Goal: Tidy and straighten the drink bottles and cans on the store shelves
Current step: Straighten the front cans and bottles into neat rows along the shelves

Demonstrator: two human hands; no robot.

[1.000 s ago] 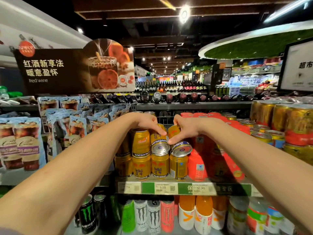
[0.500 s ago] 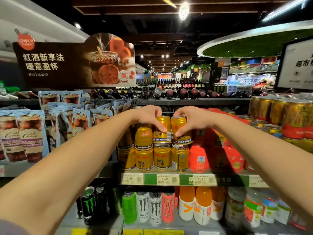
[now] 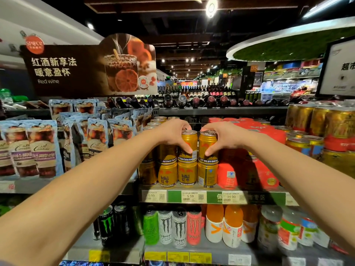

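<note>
Both hands, left (image 3: 172, 134) and right (image 3: 223, 138), clamped fingers round one top can each (image 3: 189, 144) (image 3: 207, 146), probably squaring the stack.

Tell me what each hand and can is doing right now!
Left hand: grips the left top can.
Right hand: grips the right top can.
Left top can: upright, stacked on a lower can.
Right top can: upright, stacked too.
Bottom row cans: upright on the shelf.
</note>
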